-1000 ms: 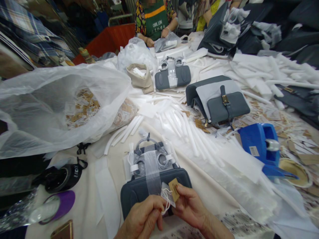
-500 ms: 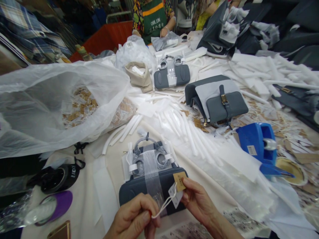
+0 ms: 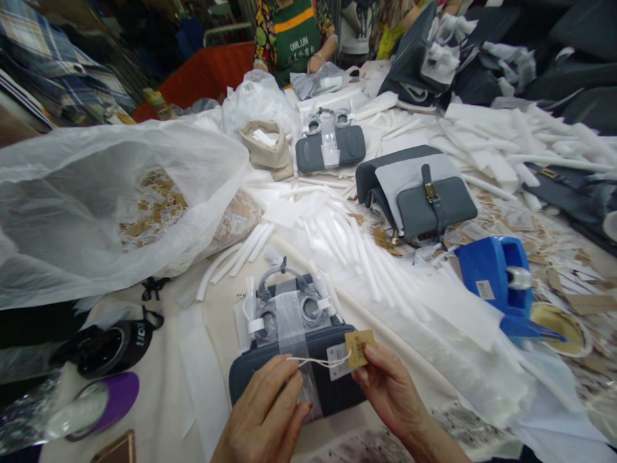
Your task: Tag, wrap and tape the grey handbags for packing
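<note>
Between the thumb and fingers of my right hand [image 3: 393, 389] is a brown card hang tag [image 3: 360, 348]. A smaller grey-white tag [image 3: 337, 362] hangs beside it on the same white string [image 3: 315, 361]. My left hand [image 3: 263, 411] pinches the far end of that string, drawn out nearly level; the very end is hidden by the fingers. Just beyond and beneath both hands lies a dark blue-grey handbag [image 3: 248, 373]. Its handle [image 3: 284, 270] is wrapped in clear film, and a translucent strip [image 3: 292, 315] runs down its middle.
Left is a large plastic bag [image 3: 212, 154] with many tags inside. White foam rods [image 3: 361, 263] spread across the middle. Behind stand another wrapped handbag [image 3: 354, 145] and a flap bag [image 3: 438, 209]. A blue tape dispenser [image 3: 486, 270] sits right. Opposite, an aproned person [image 3: 296, 45] works.
My left hand has risen and turned, its back now upward, pulling the string from slanted to nearly level. The brown tag in my right hand has turned more face-on and shifted slightly right.
</note>
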Motion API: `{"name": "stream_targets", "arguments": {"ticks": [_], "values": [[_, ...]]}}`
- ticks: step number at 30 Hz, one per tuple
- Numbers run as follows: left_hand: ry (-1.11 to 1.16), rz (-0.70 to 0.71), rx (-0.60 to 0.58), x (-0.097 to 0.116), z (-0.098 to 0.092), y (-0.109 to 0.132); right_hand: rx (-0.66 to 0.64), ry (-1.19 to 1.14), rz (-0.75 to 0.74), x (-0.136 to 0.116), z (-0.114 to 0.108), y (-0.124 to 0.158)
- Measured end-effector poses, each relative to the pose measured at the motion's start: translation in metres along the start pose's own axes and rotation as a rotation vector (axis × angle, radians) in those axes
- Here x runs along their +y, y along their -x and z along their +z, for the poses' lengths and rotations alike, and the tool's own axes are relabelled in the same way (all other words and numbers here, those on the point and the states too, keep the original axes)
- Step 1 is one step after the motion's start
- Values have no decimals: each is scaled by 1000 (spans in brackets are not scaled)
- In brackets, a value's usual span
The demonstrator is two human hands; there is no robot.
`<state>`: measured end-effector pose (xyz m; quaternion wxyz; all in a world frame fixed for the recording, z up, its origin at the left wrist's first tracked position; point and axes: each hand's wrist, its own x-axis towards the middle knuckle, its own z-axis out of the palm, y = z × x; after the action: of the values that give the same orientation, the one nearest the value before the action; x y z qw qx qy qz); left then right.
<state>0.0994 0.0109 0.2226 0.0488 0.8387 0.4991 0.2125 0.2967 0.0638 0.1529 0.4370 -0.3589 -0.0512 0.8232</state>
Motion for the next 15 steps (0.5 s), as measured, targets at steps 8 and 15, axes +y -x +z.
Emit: {"name": "stream_targets", "arguments": {"ticks": [8,15], "values": [[-70,-125,74,-2,6,6,82,20,-46,-7,-2,-2],[-22,-107,95,-5,4,4,186,77,-62,-8,-7,-2]]}}
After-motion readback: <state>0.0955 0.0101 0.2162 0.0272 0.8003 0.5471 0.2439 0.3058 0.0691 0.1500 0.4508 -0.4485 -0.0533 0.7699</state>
